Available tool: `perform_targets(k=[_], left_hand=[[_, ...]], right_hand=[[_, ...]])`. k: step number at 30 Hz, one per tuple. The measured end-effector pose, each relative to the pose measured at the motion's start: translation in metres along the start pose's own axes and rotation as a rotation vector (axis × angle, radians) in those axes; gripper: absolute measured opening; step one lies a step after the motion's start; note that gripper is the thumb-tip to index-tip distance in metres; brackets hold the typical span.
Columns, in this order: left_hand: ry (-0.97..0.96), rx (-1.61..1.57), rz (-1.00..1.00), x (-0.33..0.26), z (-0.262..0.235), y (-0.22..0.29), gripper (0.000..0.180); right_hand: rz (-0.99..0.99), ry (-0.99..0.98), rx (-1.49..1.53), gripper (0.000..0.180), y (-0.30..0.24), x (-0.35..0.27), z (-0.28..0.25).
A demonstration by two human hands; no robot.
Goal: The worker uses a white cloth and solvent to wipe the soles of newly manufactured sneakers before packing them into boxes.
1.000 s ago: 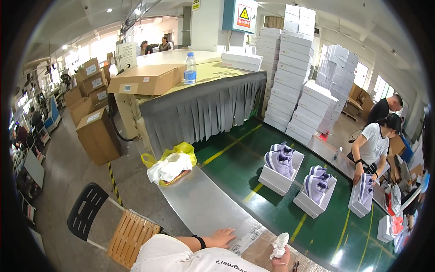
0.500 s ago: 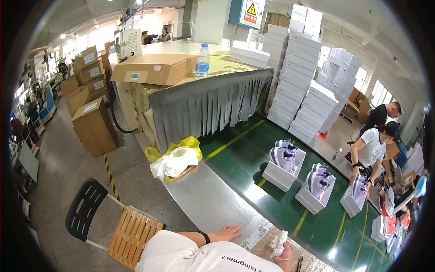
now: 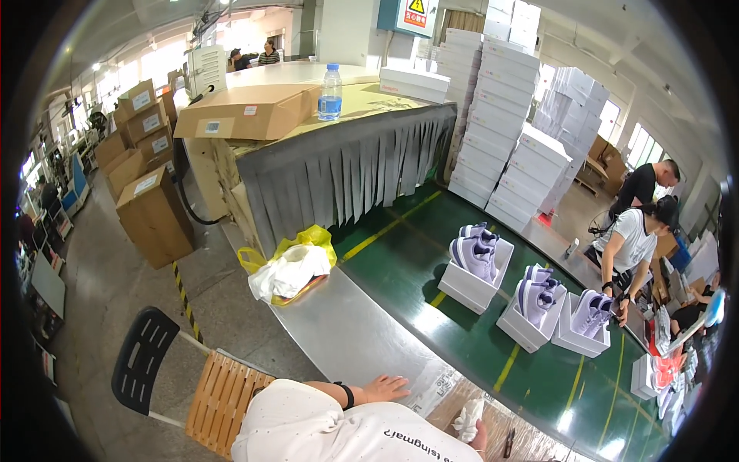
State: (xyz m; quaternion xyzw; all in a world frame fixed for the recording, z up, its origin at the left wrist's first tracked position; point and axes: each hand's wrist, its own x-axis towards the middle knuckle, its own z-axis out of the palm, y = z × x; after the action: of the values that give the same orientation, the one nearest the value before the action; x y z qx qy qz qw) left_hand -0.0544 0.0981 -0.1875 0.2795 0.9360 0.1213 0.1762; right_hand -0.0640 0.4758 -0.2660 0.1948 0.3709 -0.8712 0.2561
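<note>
My left hand (image 3: 385,388), a black band at its wrist, lies flat with fingers spread on the bare metal ledge (image 3: 339,327) beside the conveyor. Lower right, partly hidden by my shirt, my right hand (image 3: 480,441) is closed on a crumpled white cloth or tissue (image 3: 468,420). It is over a brown, film-covered part of the ledge. A small dark hand tool (image 3: 509,443), its kind unclear, lies just right of it. Beyond the ledge, pairs of lavender sneakers stand in three open white shoeboxes: a far box (image 3: 479,299), a middle box (image 3: 526,336) and a right box (image 3: 579,343).
The boxes ride on a green conveyor belt (image 3: 400,254). A yellow bag with white cloth (image 3: 292,269) sits on the ledge. Grey strips (image 3: 346,177) hang from a machine opening. Left stand a chair (image 3: 227,400) and cartons (image 3: 154,219). Across the belt are co-workers (image 3: 630,245) and stacked shoeboxes (image 3: 500,115).
The right shoebox has moved left against the middle one, and the co-worker's hands have come off it. My right hand has drawn slightly lower with the white cloth or tissue. My left hand stays flat.
</note>
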Motion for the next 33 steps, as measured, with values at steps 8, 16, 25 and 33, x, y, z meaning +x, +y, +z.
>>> perform_targets(k=[8,16,25,33], left_hand=[[-0.033,-0.011,-0.016,0.001,-0.008,0.002,0.055],[-0.036,0.023,-0.031,0.004,-0.007,0.006,0.056],[-0.02,0.01,-0.002,-0.002,-0.006,0.01,0.058],[0.304,-0.103,0.046,-0.013,-0.008,-0.025,0.067]], right_hand=[[-0.043,0.024,0.087,0.047,0.004,-0.007,0.007],[-0.049,0.022,0.155,0.045,-0.001,-0.012,0.011],[-0.04,0.032,0.182,0.047,0.005,-0.023,0.0],[0.006,-0.061,0.042,0.039,0.011,0.004,0.047]])
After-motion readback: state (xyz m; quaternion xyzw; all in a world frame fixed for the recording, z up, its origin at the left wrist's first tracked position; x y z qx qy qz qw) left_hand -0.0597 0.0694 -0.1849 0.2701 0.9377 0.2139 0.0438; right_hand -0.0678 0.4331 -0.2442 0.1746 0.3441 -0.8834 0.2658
